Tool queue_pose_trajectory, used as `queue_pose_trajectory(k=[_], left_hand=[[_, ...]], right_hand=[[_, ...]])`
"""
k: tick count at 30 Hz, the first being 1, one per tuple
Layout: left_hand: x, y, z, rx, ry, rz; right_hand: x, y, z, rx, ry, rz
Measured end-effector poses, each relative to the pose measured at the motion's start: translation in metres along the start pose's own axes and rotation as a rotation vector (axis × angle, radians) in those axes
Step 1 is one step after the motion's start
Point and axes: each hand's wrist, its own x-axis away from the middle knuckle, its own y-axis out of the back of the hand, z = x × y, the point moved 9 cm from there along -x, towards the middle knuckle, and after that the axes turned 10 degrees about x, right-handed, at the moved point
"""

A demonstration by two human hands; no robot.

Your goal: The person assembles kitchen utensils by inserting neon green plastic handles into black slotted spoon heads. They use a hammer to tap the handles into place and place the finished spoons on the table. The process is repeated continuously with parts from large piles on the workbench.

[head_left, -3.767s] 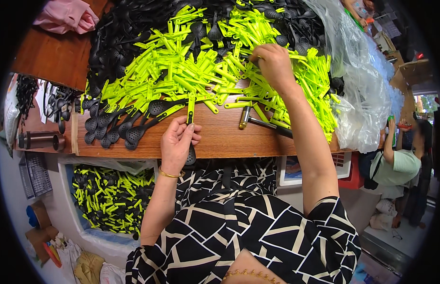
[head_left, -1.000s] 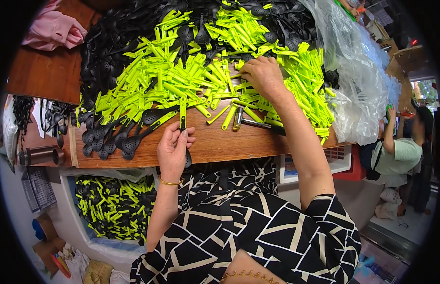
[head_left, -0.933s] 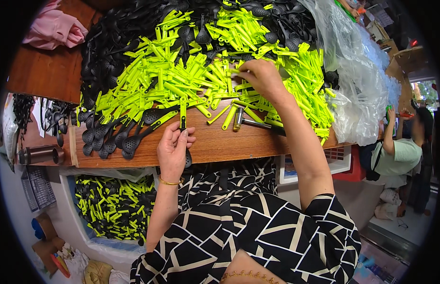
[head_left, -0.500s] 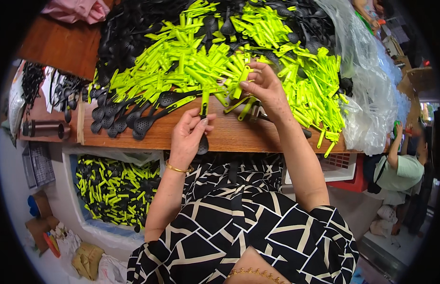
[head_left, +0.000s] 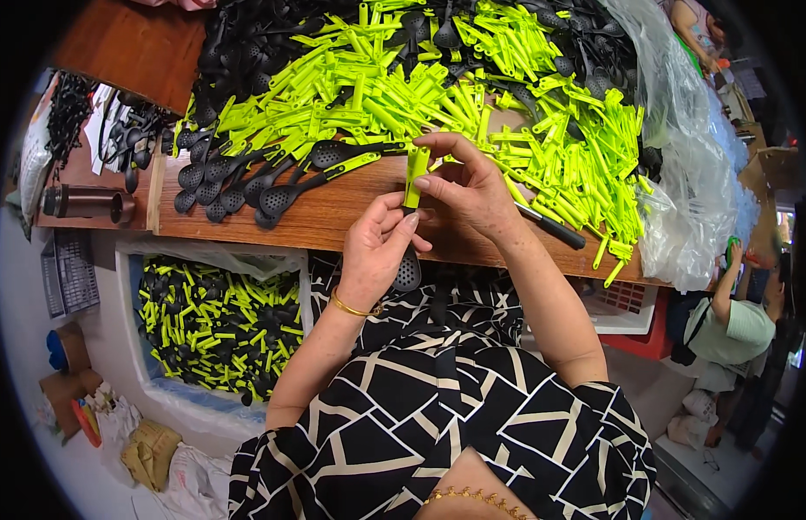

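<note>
My left hand (head_left: 379, 247) is closed on a black perforated spoon (head_left: 408, 272), held upright with its bowl down below the fingers, over the table's front edge. A lime-green handle piece (head_left: 417, 170) stands at the top of the spoon's black neck. My right hand (head_left: 474, 192) pinches this green piece between thumb and forefinger, right above my left fingertips. Whether the pinch holds one green piece or two laid together, I cannot make out. To the left, several black perforated spoons (head_left: 280, 199) lie on the wooden table (head_left: 334, 212), at least one with a green handle piece on it.
A heap of lime-green handle pieces (head_left: 334, 95) and black spoons covers the table's far part. A black-gripped tool (head_left: 559, 230) lies by my right wrist. Below left stands a lined bin (head_left: 221, 334) of green-and-black utensils. Clear plastic sheeting (head_left: 672, 173) hangs at right; other people work beyond.
My right hand has brought its green piece left and down from the heap to the spoon. My left hand has moved right with the spoon, and both hands now meet.
</note>
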Motion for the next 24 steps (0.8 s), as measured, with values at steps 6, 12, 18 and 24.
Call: queue_pose_trajectory(k=[6, 12, 18, 24], left_hand=[[0.005, 0.002, 0.003, -0.085, -0.023, -0.026], [0.04, 0.019, 0.008, -0.158, 0.041, -0.083], [0.081, 0.083, 0.053, 0.011, 0.141, -0.274], [0.074, 0.074, 0.062, 0.054, 0.269, -0.259]], right_hand=[[0.016, -0.004, 0.006, 0.251, 0.094, -0.072], [0.056, 0.009, 0.014, 0.448, 0.162, -0.185], [0.128, 0.108, 0.013, 1.281, 0.137, -0.452], [0.126, 0.115, -0.003, 1.402, 0.146, -0.424]])
